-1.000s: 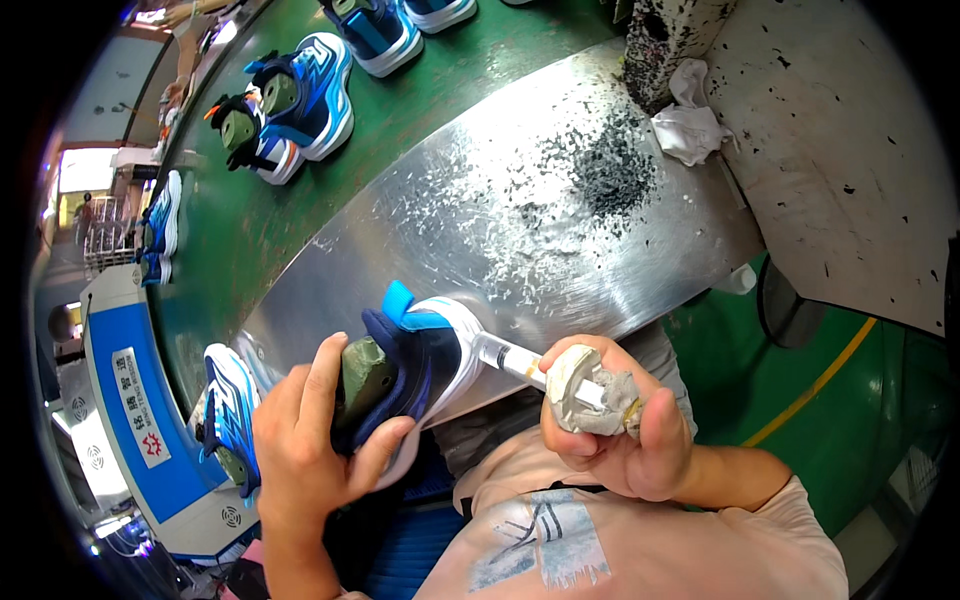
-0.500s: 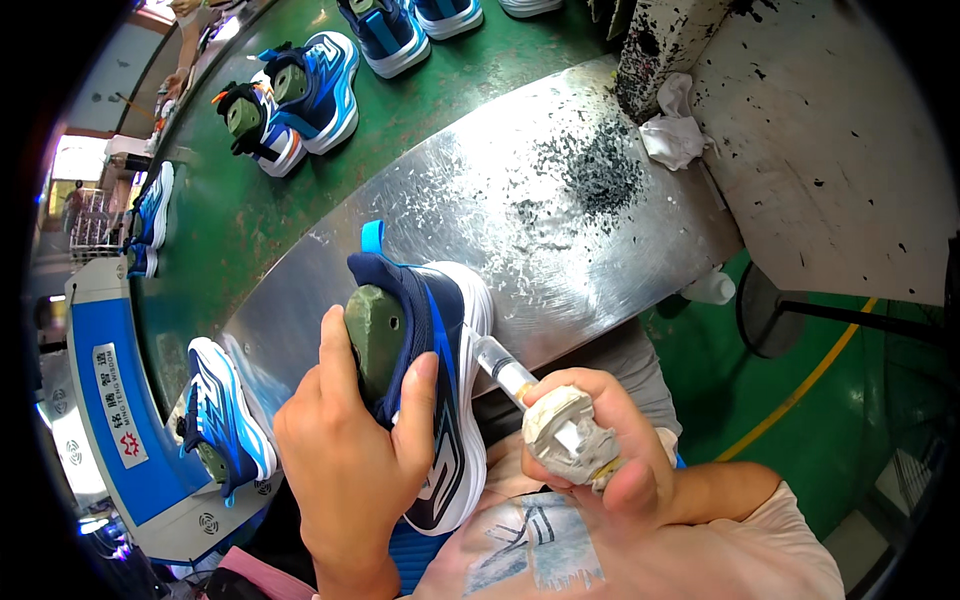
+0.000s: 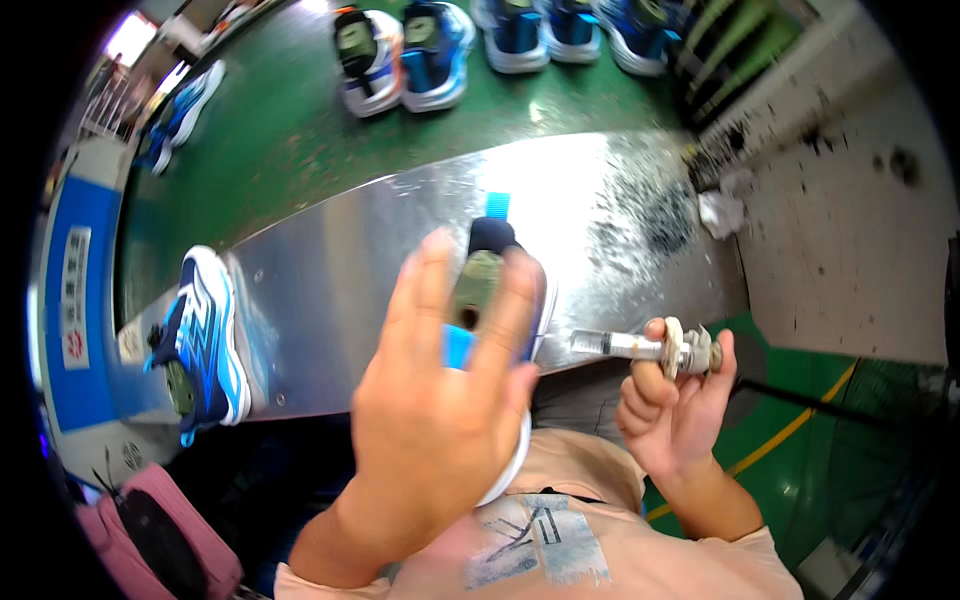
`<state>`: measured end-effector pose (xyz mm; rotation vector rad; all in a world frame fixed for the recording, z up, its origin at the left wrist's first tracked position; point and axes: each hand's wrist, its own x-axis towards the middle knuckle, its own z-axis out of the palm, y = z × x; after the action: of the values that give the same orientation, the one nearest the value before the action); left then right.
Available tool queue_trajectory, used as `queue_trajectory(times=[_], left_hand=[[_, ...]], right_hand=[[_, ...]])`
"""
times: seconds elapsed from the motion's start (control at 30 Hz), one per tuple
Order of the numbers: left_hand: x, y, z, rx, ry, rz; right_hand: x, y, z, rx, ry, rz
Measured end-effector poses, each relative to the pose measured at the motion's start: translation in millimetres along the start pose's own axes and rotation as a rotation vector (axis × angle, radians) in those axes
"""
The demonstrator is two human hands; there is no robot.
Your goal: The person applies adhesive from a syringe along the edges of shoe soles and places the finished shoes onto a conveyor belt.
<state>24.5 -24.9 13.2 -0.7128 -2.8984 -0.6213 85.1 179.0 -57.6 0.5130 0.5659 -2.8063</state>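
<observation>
Beneath blurred left grip point(image 3: 440, 400), shoe point(image 3: 491, 236), partly hidden

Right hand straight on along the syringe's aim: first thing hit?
Likely the shoe under the left hand, just beyond the tip of the syringe; depth is unclear from this one view.

So one shoe point(image 3: 492, 238) is mid-frame under the left hand point(image 3: 440, 410), overlapping the metal sheet's point(image 3: 330, 300) lower edge; syringe point(image 3: 620, 345) sits right of it in the right hand point(image 3: 675, 400); another shoe point(image 3: 205, 350) far left; more shoes point(image 3: 520, 35) along the top, behind the sheet; rag point(image 3: 722, 213) upper right, bag point(image 3: 170, 530) lower left
</observation>
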Motion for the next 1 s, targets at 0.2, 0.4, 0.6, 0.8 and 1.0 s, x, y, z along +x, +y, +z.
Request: queue_trajectory(times=[0.2,0.4,0.6,0.8,1.0], left_hand=[[-4,-60,-31,-0.129,-0.237,0.37],[-66,-99,-8,-0.008,0.289,0.435],[-94,-87,16,0.069,0.397,0.232],[-102,-86,20,0.103,0.35,0.231],[-113,-84,25,0.204,0.367,0.177]], right_hand=[[77,1,36,-0.016,-0.16,0.341],[109,14,107,-0.391,-0.313,0.674],[93,20,148,-0.932,-0.375,0.641],[77,-3,142,-1.019,-0.275,0.738],[60,-25,128,-0.954,-0.284,0.699]])
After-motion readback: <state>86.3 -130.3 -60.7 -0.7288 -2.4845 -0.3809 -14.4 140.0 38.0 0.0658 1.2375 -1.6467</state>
